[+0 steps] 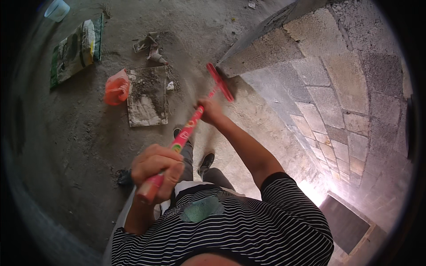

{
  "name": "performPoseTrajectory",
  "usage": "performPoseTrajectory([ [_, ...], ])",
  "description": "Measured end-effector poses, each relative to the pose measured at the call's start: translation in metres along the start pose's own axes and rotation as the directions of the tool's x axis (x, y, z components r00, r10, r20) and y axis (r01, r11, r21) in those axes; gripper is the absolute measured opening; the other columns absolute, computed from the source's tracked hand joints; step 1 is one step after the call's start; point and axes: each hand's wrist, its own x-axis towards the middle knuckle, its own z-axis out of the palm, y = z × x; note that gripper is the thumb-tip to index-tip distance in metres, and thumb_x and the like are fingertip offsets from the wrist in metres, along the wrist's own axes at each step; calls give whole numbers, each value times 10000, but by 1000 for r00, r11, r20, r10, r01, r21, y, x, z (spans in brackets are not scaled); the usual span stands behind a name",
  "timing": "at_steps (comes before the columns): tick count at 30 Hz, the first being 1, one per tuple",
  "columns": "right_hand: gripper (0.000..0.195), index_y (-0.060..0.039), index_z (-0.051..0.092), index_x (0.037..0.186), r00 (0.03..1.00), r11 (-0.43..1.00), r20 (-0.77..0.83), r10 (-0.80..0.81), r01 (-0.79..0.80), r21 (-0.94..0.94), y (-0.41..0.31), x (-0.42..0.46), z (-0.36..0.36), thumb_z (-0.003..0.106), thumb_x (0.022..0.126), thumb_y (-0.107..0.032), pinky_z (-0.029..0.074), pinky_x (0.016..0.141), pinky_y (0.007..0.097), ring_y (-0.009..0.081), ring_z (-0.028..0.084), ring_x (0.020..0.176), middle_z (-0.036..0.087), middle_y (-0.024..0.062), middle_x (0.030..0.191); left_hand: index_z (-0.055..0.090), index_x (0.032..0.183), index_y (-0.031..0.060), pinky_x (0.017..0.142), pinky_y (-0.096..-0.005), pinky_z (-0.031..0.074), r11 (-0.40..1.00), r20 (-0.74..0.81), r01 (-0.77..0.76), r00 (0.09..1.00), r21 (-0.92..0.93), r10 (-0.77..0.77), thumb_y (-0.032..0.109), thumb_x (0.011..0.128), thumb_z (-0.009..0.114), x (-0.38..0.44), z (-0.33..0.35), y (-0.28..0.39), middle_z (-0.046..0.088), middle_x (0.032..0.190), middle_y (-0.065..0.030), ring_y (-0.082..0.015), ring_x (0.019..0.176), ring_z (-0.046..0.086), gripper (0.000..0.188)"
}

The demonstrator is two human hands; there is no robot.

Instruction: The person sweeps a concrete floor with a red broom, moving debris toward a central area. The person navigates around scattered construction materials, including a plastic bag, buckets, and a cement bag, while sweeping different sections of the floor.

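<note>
A broom or push-brush with a long, patterned pink handle [189, 128] runs diagonally up and away from me. My left hand [159, 171] is wrapped round the handle close to its near end. Further down the shaft, my right hand [209, 111] also grips it. The red crosswise head [220, 82] rests low near the foot of a block wall; its underside is hidden. Left of the head, a dirty white woven sack [148, 114] lies flat with dark debris on it, a crumpled white scrap [170, 85] beside its right edge.
A block wall [332, 89] rises along the right. An orange-red plastic bag [117, 88] touches the sack's left side. Torn scraps [154, 51] lie above it. Further left are a filled green and white sack [75, 50] and a white bucket [57, 10]. A dark bundle [124, 177] lies near my left arm.
</note>
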Motion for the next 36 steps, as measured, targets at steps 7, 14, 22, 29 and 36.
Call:
performPoseTrajectory([
  [7,171,-70,547,717,971,945,-124,-202,227,236,-86,64,-38,614,774,-217,475,635,413,331,587,745,565,106,785,478,598,95,407,-262,354,871,265,-415,899,263,348,99,666,721,5,-9,39,591,643,-38,-141,471,486,252],
  [14,177,-54,549,709,995,993,-102,19,-7,120,-111,-36,-46,629,802,-181,439,594,406,321,564,680,540,118,716,578,586,92,387,-281,272,964,104,-265,959,-16,265,130,602,707,8,-49,54,609,588,-46,-135,364,376,135],
  [22,183,-43,554,707,970,961,-175,169,-123,246,-68,-23,44,623,804,-181,444,624,406,330,558,707,559,140,744,559,581,48,487,-288,355,997,120,-83,989,-7,83,53,620,644,32,-43,14,590,583,-58,-161,500,483,93],
  [29,137,-34,526,738,921,895,-386,-53,215,392,-87,99,-7,616,812,-105,440,629,377,308,549,690,551,121,735,535,601,75,458,-287,335,906,214,-320,940,276,266,117,650,703,63,-22,43,599,630,-68,-171,465,435,179],
  [36,138,-39,530,732,944,957,-329,-16,109,268,-65,63,-70,628,804,-103,441,619,361,291,551,685,544,106,742,569,604,61,410,-295,295,955,152,-212,971,207,183,110,617,716,74,-2,65,614,624,-65,-157,448,435,155],
])
